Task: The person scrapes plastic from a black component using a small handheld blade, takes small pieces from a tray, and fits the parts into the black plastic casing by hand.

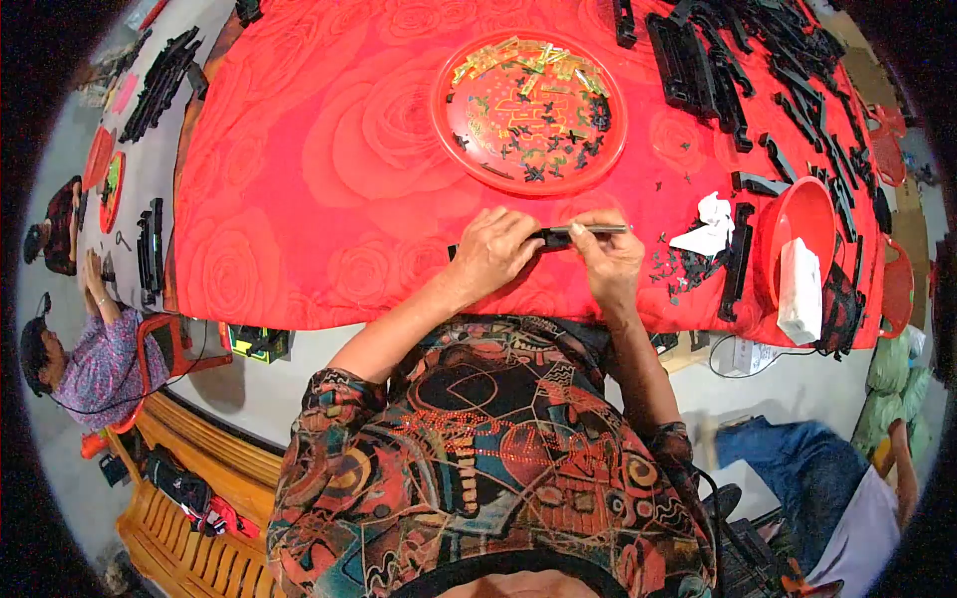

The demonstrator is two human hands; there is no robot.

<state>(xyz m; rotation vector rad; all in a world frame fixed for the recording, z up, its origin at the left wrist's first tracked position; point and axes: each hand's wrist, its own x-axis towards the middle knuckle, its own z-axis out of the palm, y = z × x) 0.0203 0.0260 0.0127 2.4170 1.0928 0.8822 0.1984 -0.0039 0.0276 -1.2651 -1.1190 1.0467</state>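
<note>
My left hand [495, 247] is closed on a narrow black plastic part [551, 238] low over the red tablecloth, its other end showing at the wrist side. Close beside it, my right hand [610, 261] pinches a slim silver-grey tool [604, 228], whose inner end meets the black part. I cannot make out whether it is a blade or tweezers. Just beyond my hands sits a round red tray [446, 130] holding small black cross-shaped pieces [535, 172] and clear yellowish pieces [483, 66]. To the right lies a heap of small black scraps [683, 271].
A crumpled white tissue [710, 227], a red bowl [793, 224] and a white tissue pack [799, 291] stand at the right. Long black plastic parts [688, 65] pile up at the far right. A wooden bench [204, 518] is behind me. People sit at both sides.
</note>
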